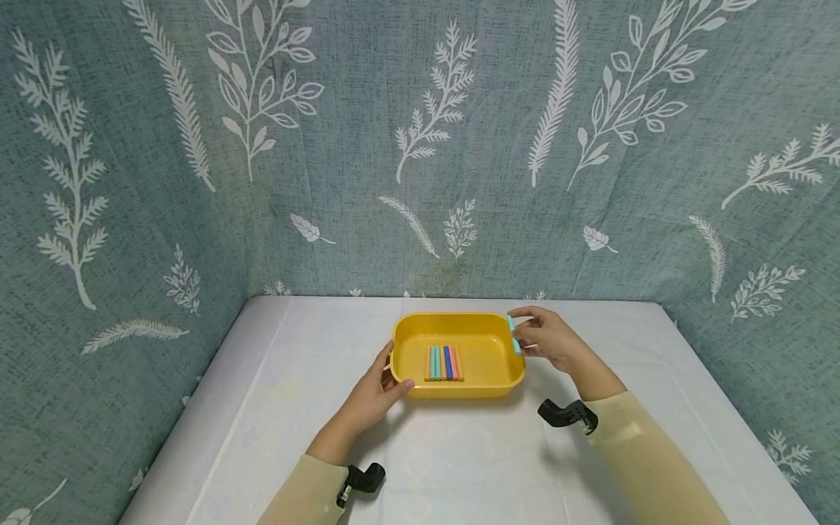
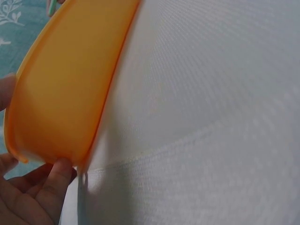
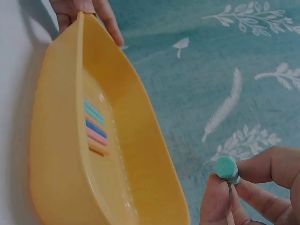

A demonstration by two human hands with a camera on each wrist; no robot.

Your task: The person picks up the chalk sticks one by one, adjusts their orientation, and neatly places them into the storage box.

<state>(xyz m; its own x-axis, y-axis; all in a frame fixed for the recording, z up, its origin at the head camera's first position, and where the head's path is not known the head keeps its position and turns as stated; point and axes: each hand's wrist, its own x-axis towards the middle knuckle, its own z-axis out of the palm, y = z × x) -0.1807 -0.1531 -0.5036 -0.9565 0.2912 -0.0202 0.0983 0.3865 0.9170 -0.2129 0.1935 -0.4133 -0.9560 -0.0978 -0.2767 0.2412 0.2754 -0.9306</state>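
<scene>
A yellow tray (image 1: 485,375) with raised walls sits on the white table. Its left end is gripped by my left hand (image 1: 372,394), thumb at the front corner and fingers round the side. Inside lies a row of several coloured sticks (image 1: 444,363), side by side: orange, teal, blue and pink. My right hand (image 1: 547,339) pinches one teal stick (image 1: 514,335) between thumb and fingers by the tray's right rim. In the right wrist view, that stick's six-sided end (image 3: 227,167) faces the camera, apart from the tray wall.
White cloth (image 1: 472,459) covers the table. Patterned teal fabric (image 1: 354,146) hangs behind it and at both sides. A black wrist mount (image 1: 567,414) sticks out from the right sleeve, another mount (image 1: 365,478) from the left.
</scene>
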